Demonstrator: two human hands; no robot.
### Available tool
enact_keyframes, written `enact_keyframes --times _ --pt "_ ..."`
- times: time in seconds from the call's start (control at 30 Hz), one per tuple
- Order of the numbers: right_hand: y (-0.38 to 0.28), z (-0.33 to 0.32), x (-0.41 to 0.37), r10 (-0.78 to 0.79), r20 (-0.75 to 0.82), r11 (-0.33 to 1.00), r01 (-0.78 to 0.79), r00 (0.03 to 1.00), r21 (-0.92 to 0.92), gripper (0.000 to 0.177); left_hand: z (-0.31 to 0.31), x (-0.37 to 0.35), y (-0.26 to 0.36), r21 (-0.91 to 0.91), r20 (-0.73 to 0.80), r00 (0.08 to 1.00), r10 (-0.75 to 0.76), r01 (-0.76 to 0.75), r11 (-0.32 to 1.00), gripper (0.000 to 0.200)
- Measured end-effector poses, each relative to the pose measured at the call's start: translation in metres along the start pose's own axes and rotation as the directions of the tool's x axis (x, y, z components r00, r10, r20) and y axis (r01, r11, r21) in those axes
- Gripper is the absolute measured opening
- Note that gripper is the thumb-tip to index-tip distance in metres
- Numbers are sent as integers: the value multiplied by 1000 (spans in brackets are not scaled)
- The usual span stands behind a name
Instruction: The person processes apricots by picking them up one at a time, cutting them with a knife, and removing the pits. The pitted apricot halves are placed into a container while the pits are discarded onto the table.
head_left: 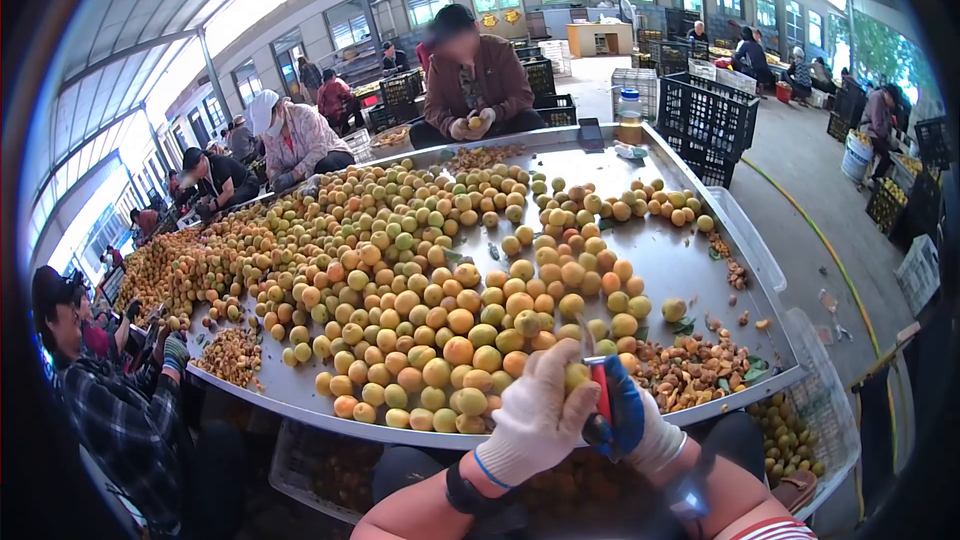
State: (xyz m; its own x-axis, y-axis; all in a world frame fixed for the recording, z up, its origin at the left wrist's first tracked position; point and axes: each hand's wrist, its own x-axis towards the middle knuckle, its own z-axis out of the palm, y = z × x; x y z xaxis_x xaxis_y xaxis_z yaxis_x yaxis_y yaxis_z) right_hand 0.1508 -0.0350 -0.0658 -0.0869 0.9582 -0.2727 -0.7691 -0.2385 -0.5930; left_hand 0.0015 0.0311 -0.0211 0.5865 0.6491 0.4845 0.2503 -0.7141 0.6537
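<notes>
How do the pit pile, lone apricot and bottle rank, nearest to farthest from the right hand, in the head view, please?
1. Pit pile, just beyond the right hand.
2. Lone apricot, behind the pile.
3. Bottle, at the far end.

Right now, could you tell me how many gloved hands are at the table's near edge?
2. The left hand holds a fruit over the table rim; the right hand, just beside it, grips a red-handled tool. None looks hidden.
</notes>
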Motion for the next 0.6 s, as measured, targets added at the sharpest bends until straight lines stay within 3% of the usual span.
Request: enact_keyframes --times 0.03,0.2,0.27,0.4,0.47,0.5,0.57,0.6 --pt "4 -7 3 -30 55 995 35 998 -88 44 0 0 3 -36 66 997 -30 32 999 52" --pt "5 -13 8 -236 8 956 234 972 -179 35 -8 3 10 68 199 974 -105 93 993 64" --pt "-10 10 -7 -314 -94 799 210 945 -563 33 -17 7 13 118 317 938 -142 110 987 69" --pt "-16 19 -8 -374 -70 825 298 925 -480 32 -15 8 -2 80 256 964 -70 51 995 73" --pt "-14 13 -14 -374 -123 856 291 919 -428 28 -10 8 -17 -119 167 985 53 -33 992 71" --pt "-12 8 -13 -416 -50 842 364 908 -399 23 -4 8 -24 -490 145 989 -21 91 867 66" --pt "-15 2 -16 -471 30 788 436 882 -435 17 -25 15 -1 -656 279 929 -242 369 658 61" --pt "-16 4 -19 -479 53 747 439 876 -499 16 -21 14 -7 -746 216 954 -208 298 595 61"
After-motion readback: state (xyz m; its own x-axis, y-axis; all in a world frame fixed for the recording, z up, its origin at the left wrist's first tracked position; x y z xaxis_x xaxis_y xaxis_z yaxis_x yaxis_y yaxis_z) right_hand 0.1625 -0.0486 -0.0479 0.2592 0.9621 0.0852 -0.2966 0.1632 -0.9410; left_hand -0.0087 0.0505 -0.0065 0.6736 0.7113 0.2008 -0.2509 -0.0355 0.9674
